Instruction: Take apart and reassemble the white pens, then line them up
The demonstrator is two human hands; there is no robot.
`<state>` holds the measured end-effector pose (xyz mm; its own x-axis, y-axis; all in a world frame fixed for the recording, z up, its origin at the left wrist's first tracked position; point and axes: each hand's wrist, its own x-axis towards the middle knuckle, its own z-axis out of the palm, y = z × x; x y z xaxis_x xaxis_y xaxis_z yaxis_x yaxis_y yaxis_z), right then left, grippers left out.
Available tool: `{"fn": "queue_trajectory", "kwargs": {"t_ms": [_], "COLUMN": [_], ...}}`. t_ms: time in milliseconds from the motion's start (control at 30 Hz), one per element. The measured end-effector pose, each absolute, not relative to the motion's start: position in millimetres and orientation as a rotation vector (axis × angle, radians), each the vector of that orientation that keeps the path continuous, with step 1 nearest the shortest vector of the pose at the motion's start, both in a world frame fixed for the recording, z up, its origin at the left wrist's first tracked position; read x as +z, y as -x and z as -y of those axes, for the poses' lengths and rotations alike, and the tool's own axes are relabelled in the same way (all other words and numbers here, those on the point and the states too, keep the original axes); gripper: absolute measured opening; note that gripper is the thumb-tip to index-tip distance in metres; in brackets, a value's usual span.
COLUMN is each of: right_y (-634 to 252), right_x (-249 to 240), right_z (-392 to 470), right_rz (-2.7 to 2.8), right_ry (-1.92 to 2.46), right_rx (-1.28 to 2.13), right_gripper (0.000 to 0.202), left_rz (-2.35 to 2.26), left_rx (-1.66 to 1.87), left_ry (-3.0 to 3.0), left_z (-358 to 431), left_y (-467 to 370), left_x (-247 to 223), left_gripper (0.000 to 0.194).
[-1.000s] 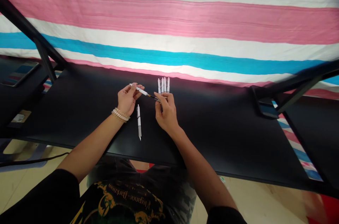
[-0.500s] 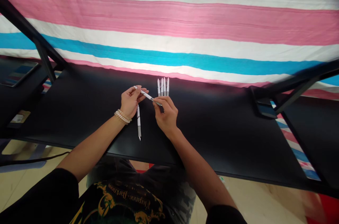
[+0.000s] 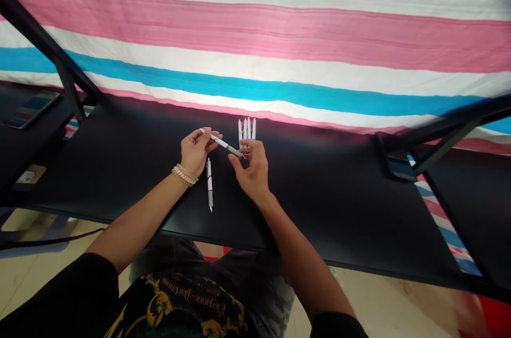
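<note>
A white pen with a grey grip (image 3: 224,143) is pinched at its rear end by my left hand (image 3: 195,153). It slants down to the right, its tip between the parted thumb and fingers of my right hand (image 3: 253,172). The right hand looks open; whether a finger touches the tip I cannot tell. A second white pen (image 3: 209,183) lies on the black table below the left hand, tip toward me. Beyond my right hand several white pens (image 3: 246,129) lie side by side, their lower ends hidden behind its fingers.
The black table (image 3: 327,194) has a striped cloth (image 3: 255,34) hanging along its far edge. Black metal supports stand at the left (image 3: 69,85) and right (image 3: 399,157). A dark flat device (image 3: 30,109) lies at the far left, with a small brown item (image 3: 30,177) nearer.
My right thumb and fingers have spread from the held pen's grip, showing more of its grey part. My left hand keeps its pinch with barely any shift.
</note>
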<state>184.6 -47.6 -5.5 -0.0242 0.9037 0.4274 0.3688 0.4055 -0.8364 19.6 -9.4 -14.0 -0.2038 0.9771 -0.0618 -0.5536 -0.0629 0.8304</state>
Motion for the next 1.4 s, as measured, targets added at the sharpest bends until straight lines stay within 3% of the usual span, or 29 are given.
{"fn": "queue_trajectory", "kwargs": {"t_ms": [800, 867, 1033, 1167, 1400], "right_y": [-187, -187, -182, -182, -182], "right_x": [-5, -5, -4, -3, -5], "right_z": [48, 48, 49, 49, 50], "right_rz": [1.677, 1.700, 1.671, 1.700, 1.754], "right_ry": [1.183, 1.184, 1.147, 1.136, 1.143], "right_rx": [0.723, 0.800, 0.789, 0.756, 0.724], "right_gripper": [0.021, 0.018, 0.033, 0.026, 0.021], "left_rz": [-0.931, -0.911, -0.704, -0.588, -0.577], "left_rx": [1.584, 1.563, 1.445, 1.328, 1.258], "left_ry": [-0.700, -0.695, -0.529, -0.380, -0.274], "left_z": [10, 10, 11, 11, 14], "left_y": [-21, -21, -15, -4, 1], "left_x": [-10, -9, 2, 13, 21], "left_gripper": [0.036, 0.034, 0.023, 0.032, 0.027]}}
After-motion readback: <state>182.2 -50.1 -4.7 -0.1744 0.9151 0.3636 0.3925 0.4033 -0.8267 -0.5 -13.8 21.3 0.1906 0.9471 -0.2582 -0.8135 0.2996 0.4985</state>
